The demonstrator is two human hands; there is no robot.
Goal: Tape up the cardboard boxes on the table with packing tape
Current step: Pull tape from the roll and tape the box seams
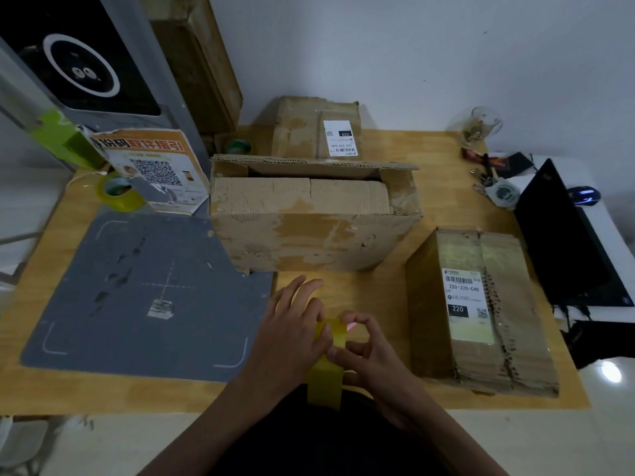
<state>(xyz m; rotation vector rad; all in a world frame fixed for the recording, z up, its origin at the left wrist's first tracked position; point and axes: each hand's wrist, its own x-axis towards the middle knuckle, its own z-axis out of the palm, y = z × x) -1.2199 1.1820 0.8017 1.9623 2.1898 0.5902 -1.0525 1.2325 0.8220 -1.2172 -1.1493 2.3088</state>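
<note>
Pinching yellow tape roll (326, 367) at surface's (378, 290) near edge: left hand (292, 334) and right hand (369, 352); open box (312, 214) behind.

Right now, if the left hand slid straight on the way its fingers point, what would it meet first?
Probably the big open cardboard box. The left hand, holding yellow tape, points its fingers up the table toward the box's front wall; only bare tabletop shows between, though depth is uncertain.

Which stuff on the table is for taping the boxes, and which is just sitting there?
For the job:
- tape strip, pinched by the left hand and the right hand
- open box
- labelled box
- far box
- tape roll

Just lying about:
- glass
- keys
- laptop
- grey mat
- poster
</note>
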